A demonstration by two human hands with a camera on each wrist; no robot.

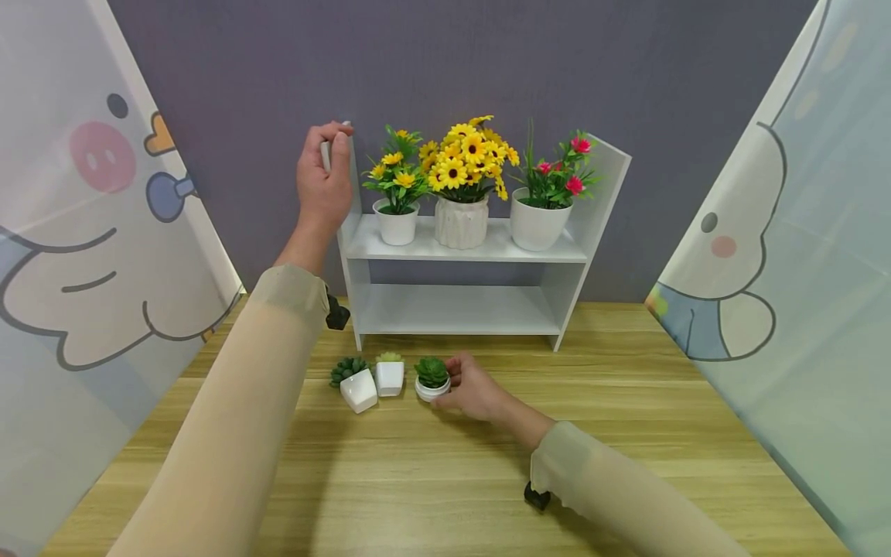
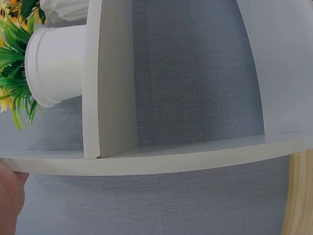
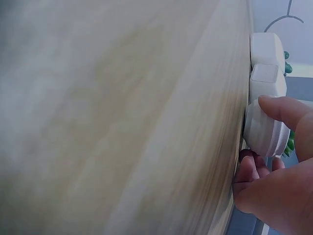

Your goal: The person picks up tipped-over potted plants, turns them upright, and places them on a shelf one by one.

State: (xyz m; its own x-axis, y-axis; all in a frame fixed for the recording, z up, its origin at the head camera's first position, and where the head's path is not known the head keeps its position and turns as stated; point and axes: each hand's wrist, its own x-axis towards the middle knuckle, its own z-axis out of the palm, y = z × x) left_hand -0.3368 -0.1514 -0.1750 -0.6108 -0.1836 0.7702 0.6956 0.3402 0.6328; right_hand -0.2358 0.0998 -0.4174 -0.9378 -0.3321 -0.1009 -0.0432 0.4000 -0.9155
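My left hand (image 1: 326, 176) grips the upper end of the left side panel of a white two-tier shelf (image 1: 466, 309). Only part of that hand shows at the edge of the left wrist view, beside the panel (image 2: 146, 164). On the table in front of the shelf, my right hand (image 1: 476, 391) holds a small round white pot with a green succulent (image 1: 431, 373) between thumb and fingers. In the right wrist view the thumb lies along one side of the round pot (image 3: 261, 128), with the fingers at the other. The pot sits upright at the table surface.
Left of the round pot are a square white pot with a pale succulent (image 1: 390, 378) and a tilted white pot with a dark succulent (image 1: 358, 390). Yellow flowers (image 1: 397, 228), sunflower-like blooms (image 1: 462, 224) and pink flowers (image 1: 539, 224) stand potted on the upper tier. Cartoon-printed panels flank the wooden table (image 1: 390, 480).
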